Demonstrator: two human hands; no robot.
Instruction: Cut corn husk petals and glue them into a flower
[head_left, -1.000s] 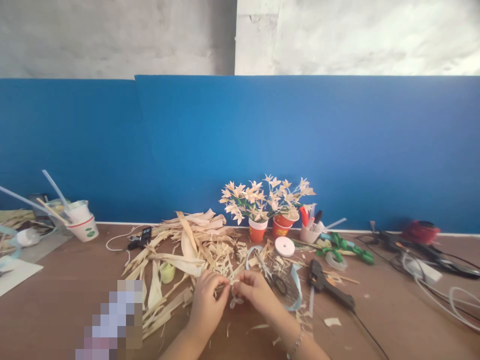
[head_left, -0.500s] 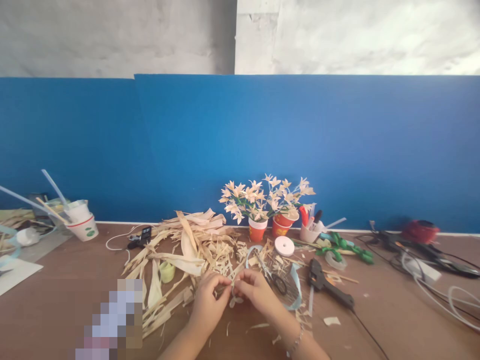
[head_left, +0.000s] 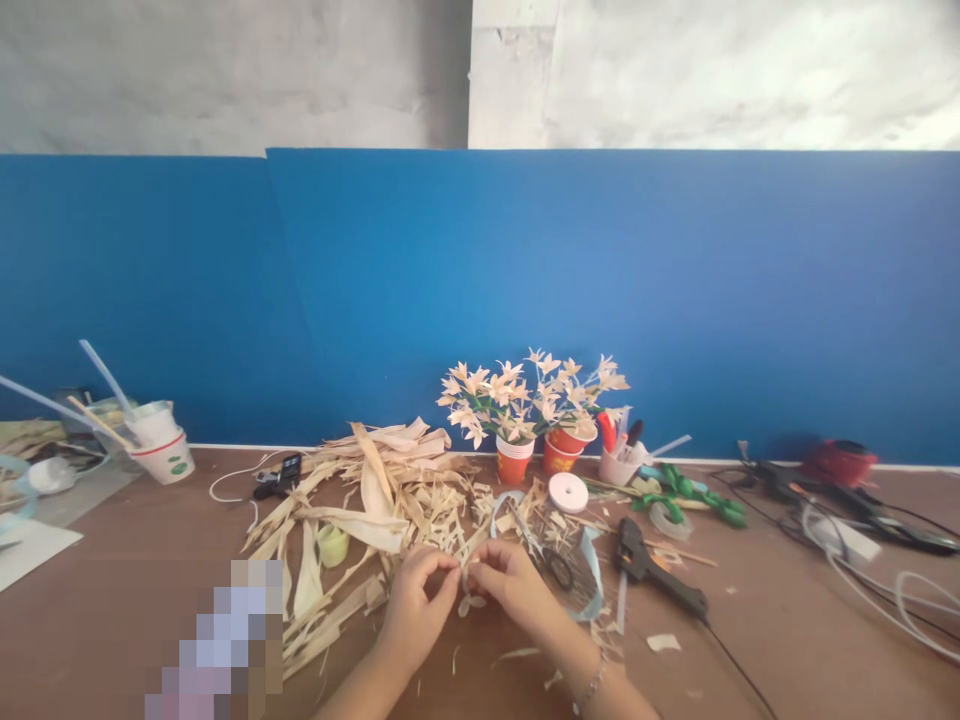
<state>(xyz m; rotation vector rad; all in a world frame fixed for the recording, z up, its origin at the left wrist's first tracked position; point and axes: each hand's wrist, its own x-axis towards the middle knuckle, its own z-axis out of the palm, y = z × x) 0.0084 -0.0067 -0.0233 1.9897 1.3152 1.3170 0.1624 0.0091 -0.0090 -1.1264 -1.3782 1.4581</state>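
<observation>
With fingertips closed, the left hand (head_left: 418, 600) and right hand (head_left: 511, 582) pinch a tiny flower (head_left: 471, 604), presumably steadying it from both sides.

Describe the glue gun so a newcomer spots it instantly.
From the blue partition, drop to the brown table. Right of the curled pale-blue strip lies the glue gun. Unlike the pale scraps nearby, it is black and pistol-shaped, with a dark cord.

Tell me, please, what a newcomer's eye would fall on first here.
Probably the pale flowers in red cups, standing against the blue panel just right of centre. Next comes the heap of dry husks to their left. In front, the left hand and right hand seem to pinch a small pale piece.
</observation>
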